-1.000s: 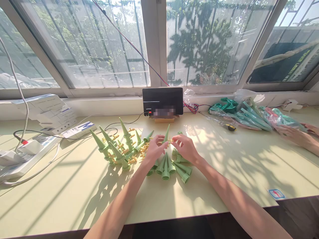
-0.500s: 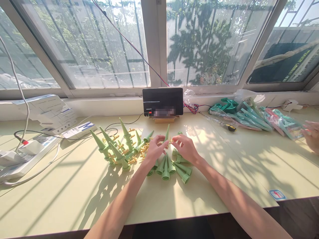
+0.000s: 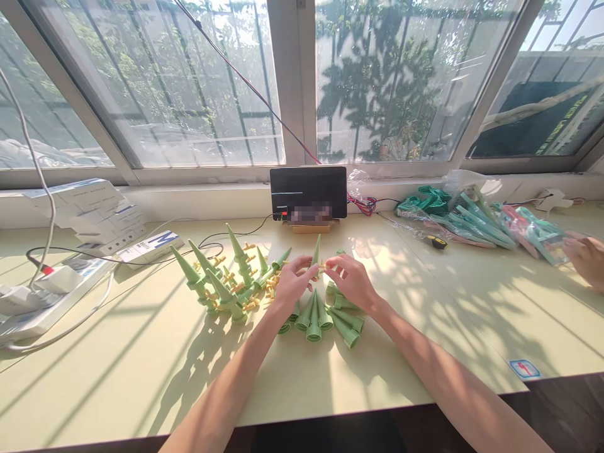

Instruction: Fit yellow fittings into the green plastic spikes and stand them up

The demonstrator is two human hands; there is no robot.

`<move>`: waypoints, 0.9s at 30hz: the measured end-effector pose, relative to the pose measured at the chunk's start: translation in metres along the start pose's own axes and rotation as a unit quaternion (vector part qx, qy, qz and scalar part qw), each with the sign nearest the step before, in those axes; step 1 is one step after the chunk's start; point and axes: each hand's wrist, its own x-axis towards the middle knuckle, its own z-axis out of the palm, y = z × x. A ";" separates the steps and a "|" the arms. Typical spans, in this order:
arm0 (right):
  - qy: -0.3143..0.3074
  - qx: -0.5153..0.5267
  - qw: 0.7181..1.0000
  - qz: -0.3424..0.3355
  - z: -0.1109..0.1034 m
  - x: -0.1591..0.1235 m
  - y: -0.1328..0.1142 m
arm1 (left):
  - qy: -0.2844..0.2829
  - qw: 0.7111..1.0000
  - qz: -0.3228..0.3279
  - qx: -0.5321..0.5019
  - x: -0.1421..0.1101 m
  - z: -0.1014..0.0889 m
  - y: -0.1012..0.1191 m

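My left hand point(image 3: 298, 280) is closed around a green plastic spike point(image 3: 317, 248) whose tip points up. Beside it, my right hand point(image 3: 348, 277) pinches a small yellow valve-like piece point(image 3: 323, 265) at the spike's side. Below my hands lie several loose green spikes point(image 3: 314, 324), hollow ends facing me. More green parts point(image 3: 336, 294) rest partly under my right hand. To the left, several green spikes fitted with yellow pieces point(image 3: 221, 286) stand upright in a group. A pile of small yellow pieces point(image 3: 272, 284) is partly hidden behind my left hand.
A black tablet point(image 3: 308, 192) leans on a stand by the window. At left are white boxes point(image 3: 151, 246) and a power strip point(image 3: 61, 296) with cables. Bagged teal and pink items point(image 3: 481, 220) and a yellow-black tool point(image 3: 437, 242) lie right. Another person's hand point(image 3: 585, 258) touches the bags' edge.
My hands stay nearly in place, with only slight finger movement at the spike and yellow piece. The other person's hand has moved left a little, toward the bags.
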 end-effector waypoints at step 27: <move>-0.011 -0.024 1.000 -0.002 0.000 0.000 0.002 | -0.017 0.999 0.034 0.023 0.000 0.000 -0.004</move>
